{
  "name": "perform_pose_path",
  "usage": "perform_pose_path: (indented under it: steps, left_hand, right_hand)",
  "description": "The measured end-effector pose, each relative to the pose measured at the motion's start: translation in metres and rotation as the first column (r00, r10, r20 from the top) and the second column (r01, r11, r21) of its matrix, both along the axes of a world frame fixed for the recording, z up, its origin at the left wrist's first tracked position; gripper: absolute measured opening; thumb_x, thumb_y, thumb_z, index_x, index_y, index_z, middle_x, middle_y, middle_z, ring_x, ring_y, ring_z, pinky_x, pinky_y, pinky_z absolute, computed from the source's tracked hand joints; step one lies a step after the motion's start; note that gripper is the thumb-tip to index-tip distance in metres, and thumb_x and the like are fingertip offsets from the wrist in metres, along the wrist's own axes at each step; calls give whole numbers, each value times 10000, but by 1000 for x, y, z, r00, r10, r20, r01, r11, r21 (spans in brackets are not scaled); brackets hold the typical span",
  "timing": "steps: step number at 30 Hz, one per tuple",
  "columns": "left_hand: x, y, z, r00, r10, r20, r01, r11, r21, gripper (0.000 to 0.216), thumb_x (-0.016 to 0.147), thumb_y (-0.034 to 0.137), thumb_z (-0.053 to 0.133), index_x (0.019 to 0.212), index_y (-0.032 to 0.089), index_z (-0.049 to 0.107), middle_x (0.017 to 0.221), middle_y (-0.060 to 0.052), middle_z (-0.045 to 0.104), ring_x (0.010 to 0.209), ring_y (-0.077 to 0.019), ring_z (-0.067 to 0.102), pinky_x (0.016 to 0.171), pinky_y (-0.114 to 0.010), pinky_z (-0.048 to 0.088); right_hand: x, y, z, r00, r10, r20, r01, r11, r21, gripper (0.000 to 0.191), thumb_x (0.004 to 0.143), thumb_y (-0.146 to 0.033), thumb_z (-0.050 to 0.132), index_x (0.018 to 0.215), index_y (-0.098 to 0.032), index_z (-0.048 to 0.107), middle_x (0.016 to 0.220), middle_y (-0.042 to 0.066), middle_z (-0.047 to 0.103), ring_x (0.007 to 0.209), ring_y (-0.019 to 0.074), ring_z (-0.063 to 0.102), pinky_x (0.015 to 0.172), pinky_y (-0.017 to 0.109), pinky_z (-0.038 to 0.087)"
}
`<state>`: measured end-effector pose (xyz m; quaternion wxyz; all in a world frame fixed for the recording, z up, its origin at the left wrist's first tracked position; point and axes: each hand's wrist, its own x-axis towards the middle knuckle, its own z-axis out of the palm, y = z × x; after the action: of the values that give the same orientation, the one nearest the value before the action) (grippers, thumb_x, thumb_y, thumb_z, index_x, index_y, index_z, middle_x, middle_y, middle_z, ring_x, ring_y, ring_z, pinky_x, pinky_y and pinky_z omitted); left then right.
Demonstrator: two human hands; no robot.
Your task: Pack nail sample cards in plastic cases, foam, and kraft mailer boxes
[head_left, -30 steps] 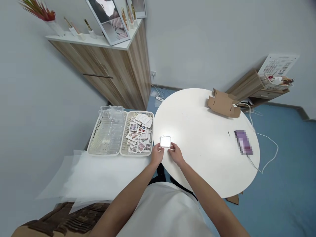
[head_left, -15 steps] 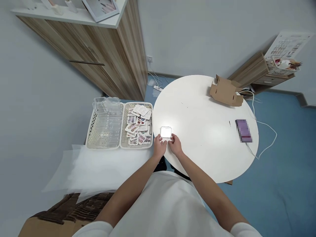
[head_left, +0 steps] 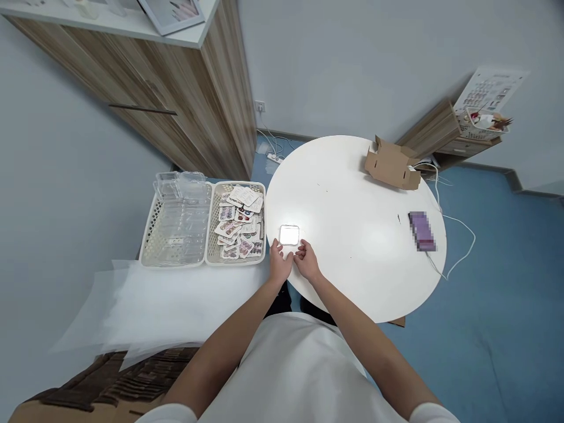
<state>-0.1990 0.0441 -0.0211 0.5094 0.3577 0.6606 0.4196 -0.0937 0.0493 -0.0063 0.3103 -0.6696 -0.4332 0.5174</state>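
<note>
A small clear plastic case with a white face lies flat near the left edge of the round white table. My left hand is just below its near left corner, fingers slightly bent and apart, thumb toward the middle. Mirroring it, my right hand rests by the near right corner with fingers loosely curled. The two thumbs nearly meet below the case. Neither hand appears to grip it; whether a fingertip touches its edge is hard to tell.
Left of the table, one white basket holds clear plastic boxes; another holds printed cards of press-on nails. White translucent sheets lie in front. An unfolded cardboard box and a purple blurred-out object with a cable are on the table.
Both hands have drawn back slightly from the case's near corners toward my body. The whole view has shifted a little, moving the scene left.
</note>
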Motion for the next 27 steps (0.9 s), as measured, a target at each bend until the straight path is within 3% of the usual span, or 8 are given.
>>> perform_pose_path:
  steps: [7, 11, 17, 23, 27]
  left_hand:
    - [5, -12, -1, 999, 48, -14, -48, 999, -1, 673, 695, 215, 590, 1284, 214, 264, 1328, -123, 262, 1201, -223, 357, 985, -362, 332]
    - [4, -28, 9, 997, -27, -73, 28, 1000, 2, 610, 708, 236, 573, 1261, 212, 316, 1348, -113, 252, 1220, -229, 328, 991, -383, 317]
    - [-5, -71, 27, 989, -76, -128, 71, 997, -41, 400, 720, 271, 549, 1109, 193, 499, 1226, -110, 455, 1128, -231, 439, 916, -368, 382]
    - [-13, -125, 25, 987, -36, -156, 10, 987, -163, 384, 694, 304, 566, 1043, 145, 548, 1078, -134, 582, 963, -227, 553, 839, -358, 428]
    - [-27, -157, 22, 986, -6, -169, -32, 974, -223, 428, 667, 345, 583, 1043, 143, 553, 1092, -132, 585, 990, -238, 550, 862, -347, 415]
  right_hand:
    - [17, -19, 3, 998, 44, 45, -42, 998, -52, 573, 654, -258, 524, 1203, -201, 373, 1107, 82, 458, 975, 179, 489, 848, 320, 419]
    - [32, -37, 10, 984, 128, 126, -125, 992, -31, 567, 670, -276, 507, 1214, -192, 373, 1208, 92, 413, 1130, 211, 404, 946, 351, 348]
    - [57, -55, 18, 931, 264, 250, -293, 952, 86, 520, 697, -265, 467, 1206, -198, 383, 1236, 86, 392, 1184, 227, 350, 987, 377, 301]
    - [59, -71, 14, 842, 375, 389, -457, 878, 143, 481, 713, -242, 459, 1189, -198, 410, 1298, 106, 323, 1235, 286, 253, 980, 465, 273]
    - [42, -80, 16, 768, 540, 344, -623, 754, 207, 528, 731, -215, 439, 1249, -208, 340, 1254, 99, 392, 1139, 241, 395, 929, 415, 354]
